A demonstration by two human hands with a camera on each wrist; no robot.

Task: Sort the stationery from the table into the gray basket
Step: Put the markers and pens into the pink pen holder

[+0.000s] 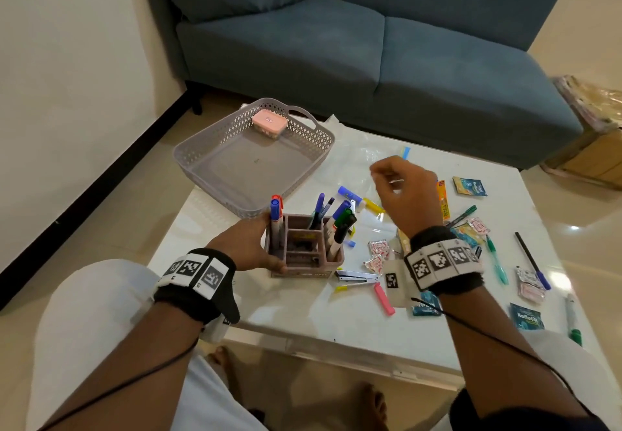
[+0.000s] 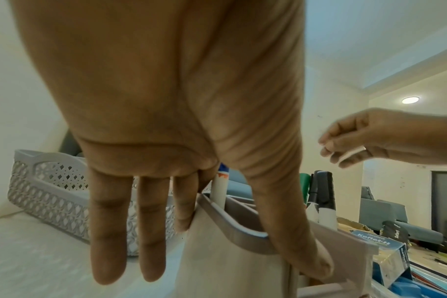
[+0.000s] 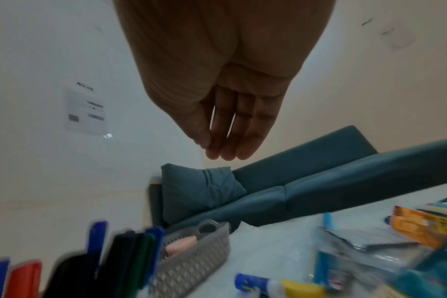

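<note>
The gray basket (image 1: pixel 208 191) (image 2: pixel 51 193) (image 3: pixel 191 260) stands at the table's far left and holds a pink box (image 1: pixel 269 122). In front of it is a brownish pen organizer (image 1: pixel 303 262) (image 2: pixel 232 252) full of markers. My left hand (image 1: pixel 245 242) (image 2: pixel 166 100) grips its left side, thumb on the near corner, index finger on the far wall. My right hand (image 1: pixel 404 191) (image 2: pixel 370 137) (image 3: pixel 230 100) hovers blurred above the table's middle, fingertips bunched against the thumb. A thin pale streak shows there; whether it holds anything is unclear.
Loose items lie across the white table (image 1: pixel 235 296): a glue stick (image 1: pixel 350 193), a stapler (image 1: pixel 356 277), a pink eraser-like bar (image 1: pixel 383 297), green pens (image 1: pixel 494 255), a black pencil (image 1: pixel 528 255), sachets. A blue sofa (image 1: pixel 336 43) stands behind.
</note>
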